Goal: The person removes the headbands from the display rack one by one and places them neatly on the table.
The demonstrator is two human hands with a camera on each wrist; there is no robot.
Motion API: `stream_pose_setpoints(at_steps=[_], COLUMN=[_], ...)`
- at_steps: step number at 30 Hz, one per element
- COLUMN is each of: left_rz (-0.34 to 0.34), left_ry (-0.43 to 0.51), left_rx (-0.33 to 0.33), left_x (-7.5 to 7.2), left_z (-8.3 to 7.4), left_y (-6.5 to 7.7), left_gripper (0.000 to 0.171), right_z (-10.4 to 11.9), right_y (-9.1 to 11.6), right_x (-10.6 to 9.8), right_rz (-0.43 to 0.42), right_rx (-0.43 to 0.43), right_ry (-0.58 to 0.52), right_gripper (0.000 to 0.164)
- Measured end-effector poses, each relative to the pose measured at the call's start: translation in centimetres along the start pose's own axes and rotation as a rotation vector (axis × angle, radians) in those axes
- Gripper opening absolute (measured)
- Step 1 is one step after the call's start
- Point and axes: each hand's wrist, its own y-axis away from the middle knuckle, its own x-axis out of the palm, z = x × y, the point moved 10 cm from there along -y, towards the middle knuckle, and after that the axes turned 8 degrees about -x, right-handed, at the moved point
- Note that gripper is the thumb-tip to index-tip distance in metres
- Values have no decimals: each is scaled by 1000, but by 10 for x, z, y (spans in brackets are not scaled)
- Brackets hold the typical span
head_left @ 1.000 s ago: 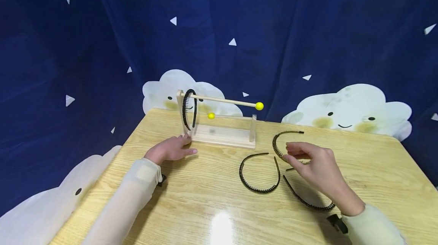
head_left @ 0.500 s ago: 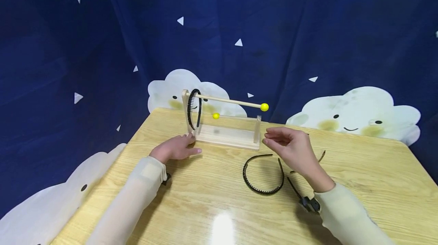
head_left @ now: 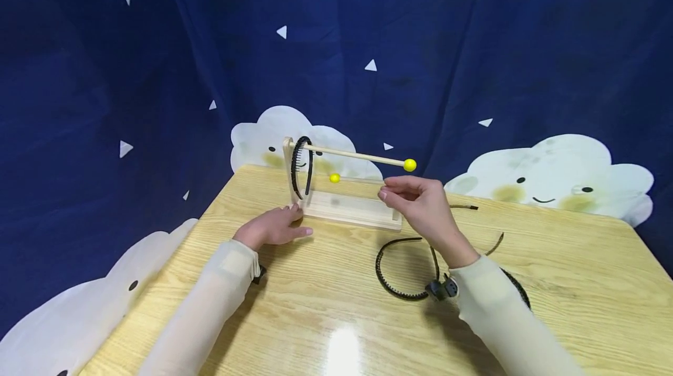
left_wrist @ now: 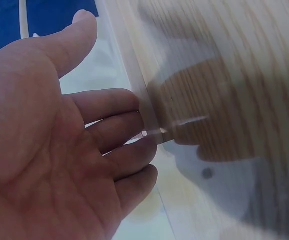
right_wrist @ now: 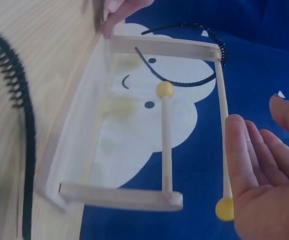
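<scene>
A wooden rack (head_left: 342, 206) with two rods stands toward the back of the table. One black toothed headband (head_left: 295, 169) hangs on its upper rod, close to the left post. My left hand (head_left: 273, 227) rests beside that post, fingertips at the rack's base; in the left wrist view its fingers (left_wrist: 112, 132) are loosely extended and hold nothing. My right hand (head_left: 423, 204) hovers in front of the rack's right post, hiding most of it. The right wrist view shows its fingers (right_wrist: 242, 155) and thumb apart, with nothing between them, near the upper rod.
Yellow balls cap the upper rod (head_left: 409, 164) and the lower rod (head_left: 335, 178). On the table lie a black headband (head_left: 389, 289), a brownish headband (head_left: 464, 207) and another dark headband (head_left: 517, 287), each partly behind my right arm. A dark blue curtain (head_left: 326, 43) hangs behind.
My right hand has moved left from beside the brownish headband to the rack's right end, leaving that headband on the table. My left hand has stayed at the base.
</scene>
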Motion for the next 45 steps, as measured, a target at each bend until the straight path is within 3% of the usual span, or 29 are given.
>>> stream_pose_setpoints(at_steps=[11,22,39,45], left_rz=[2,-14,-15,-29], left_ry=[-4,-20,-22,-40], left_rx=[-10,2,18,47], left_x=[4,2,-2,-1], left_z=[3,5,4,0], left_y=[-5,-6,-5,-7], left_gripper=[78,76,77,75], right_z=[0,-10,-23,-26], right_y=[-27,-55,-76,-79], right_x=[35,71,122,139], right_rz=[-13,-31,-95,-34], right_rx=[19,126,270,318], right_ry=[-180,-262,-438,-425], right_gripper=[26,28,24,29])
